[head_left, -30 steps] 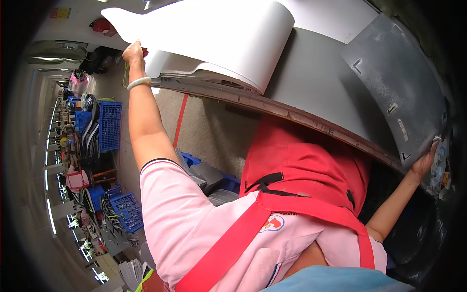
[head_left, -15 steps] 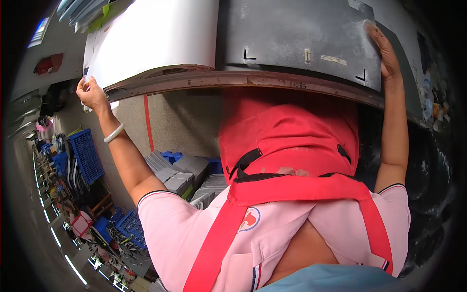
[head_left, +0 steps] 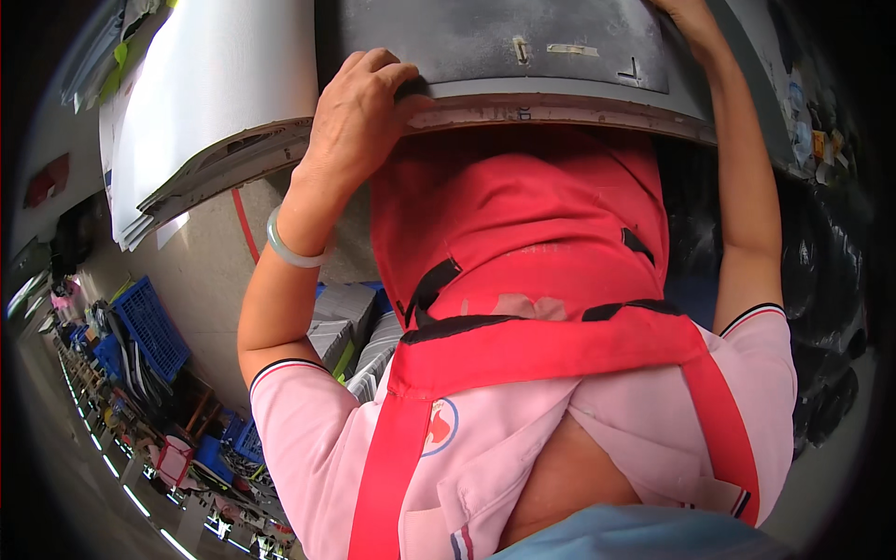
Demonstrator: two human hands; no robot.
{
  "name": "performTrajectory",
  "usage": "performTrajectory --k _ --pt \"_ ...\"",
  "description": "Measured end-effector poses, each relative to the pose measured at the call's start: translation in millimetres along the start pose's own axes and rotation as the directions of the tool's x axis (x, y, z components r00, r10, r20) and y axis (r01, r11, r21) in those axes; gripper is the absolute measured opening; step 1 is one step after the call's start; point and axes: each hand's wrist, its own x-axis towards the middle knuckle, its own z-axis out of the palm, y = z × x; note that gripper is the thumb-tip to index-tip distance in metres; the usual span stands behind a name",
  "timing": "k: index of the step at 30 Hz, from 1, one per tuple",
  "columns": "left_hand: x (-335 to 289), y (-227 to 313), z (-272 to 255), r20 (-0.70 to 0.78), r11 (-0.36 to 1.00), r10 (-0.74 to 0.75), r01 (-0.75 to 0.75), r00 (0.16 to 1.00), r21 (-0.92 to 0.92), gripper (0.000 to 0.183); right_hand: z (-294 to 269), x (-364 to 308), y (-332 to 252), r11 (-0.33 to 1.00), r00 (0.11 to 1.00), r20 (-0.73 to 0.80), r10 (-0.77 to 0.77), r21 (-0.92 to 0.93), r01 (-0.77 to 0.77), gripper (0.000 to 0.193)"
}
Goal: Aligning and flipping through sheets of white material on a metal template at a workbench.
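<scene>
Both arms (head_left: 747,177) reach forward, the left bent. The dark grey panel (head_left: 476,47) lies on the table (head_left: 504,113), near edge running left-right, long axis unclear. At its near left corner, the left hand (head_left: 362,110) bends its fingers, grip unclear; the right hand (head_left: 689,19), far right, is cropped, finger state unclear.

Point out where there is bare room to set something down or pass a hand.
A narrow strip of grey worktop shows between the dark panel and the right forearm. Bare floor lies between the blue crate and the red line. Crowded: the worktop's left, under the white sheets, and the panel's near left corner, by the left hand.
</scene>
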Motion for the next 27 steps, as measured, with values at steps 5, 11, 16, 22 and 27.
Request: performTrajectory --k 5,11,16,22,27 --pt "-5 -3 9 -0.079 0.996 0.077 -0.080 0.994 -0.035 0.024 -10 -3 1 0.992 0.997 0.082 -0.002 0.125 -0.008 0.012" --pt "-5 1 14 -0.118 0.994 0.079 -0.086 0.990 -0.061 0.020 -15 -12 4 0.996 0.995 0.077 -0.057 0.068 0.052 0.013" --pt "-7 0 16 -0.126 0.994 0.072 -0.081 0.989 -0.068 0.018 -13 -13 6 0.996 0.994 0.068 -0.085 0.024 0.084 0.014" --pt "-8 2 18 -0.162 0.995 0.064 -0.075 0.985 -0.067 0.015 -12 -18 5 0.992 0.994 0.040 -0.103 -0.066 0.106 0.015" --pt "-9 3 19 -0.176 0.995 0.079 -0.087 0.981 -0.043 0.012 -8 -20 2 0.994 0.998 0.021 -0.063 -0.085 0.064 0.017"
